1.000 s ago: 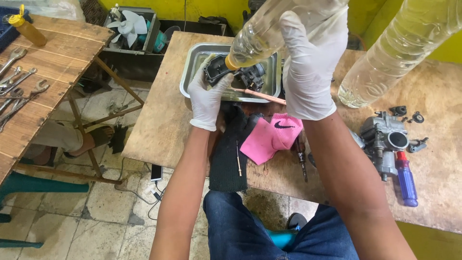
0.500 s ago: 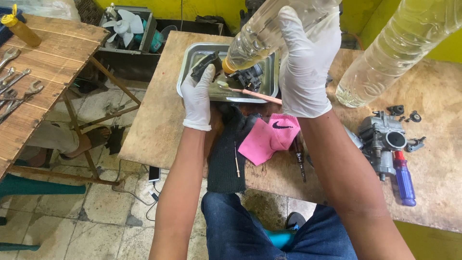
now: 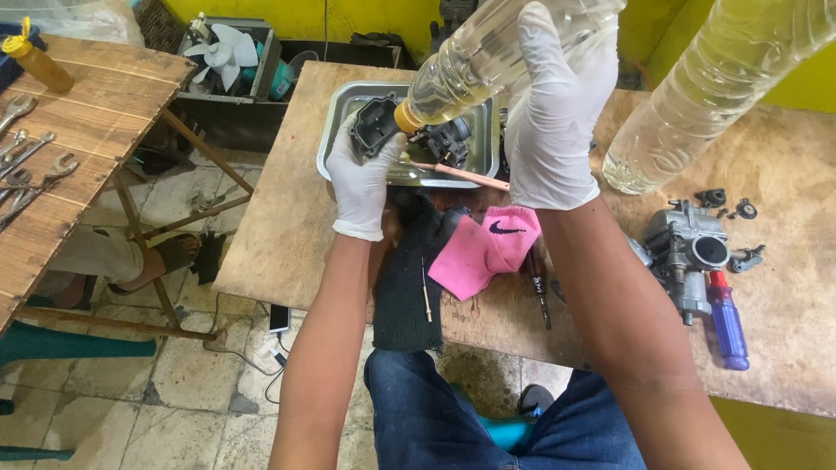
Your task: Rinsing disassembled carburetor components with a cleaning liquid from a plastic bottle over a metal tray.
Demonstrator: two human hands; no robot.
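My right hand tilts a clear plastic bottle — yellow neck toward eight o'clock — touching the black carburetor part in my left hand.

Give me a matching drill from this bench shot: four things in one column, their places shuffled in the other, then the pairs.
Things
1. tilted clear bottle
2. black part
3. pink sock
4. blue-handled screwdriver

Places
A. flat on the wooden table, beside the black cloth
B. in the grip of the left hand, over the metal tray
C. in the grip of the right hand, neck pointing down at the tray
D. on the table next to the grey carburettor

Pairs: 1-C, 2-B, 3-A, 4-D
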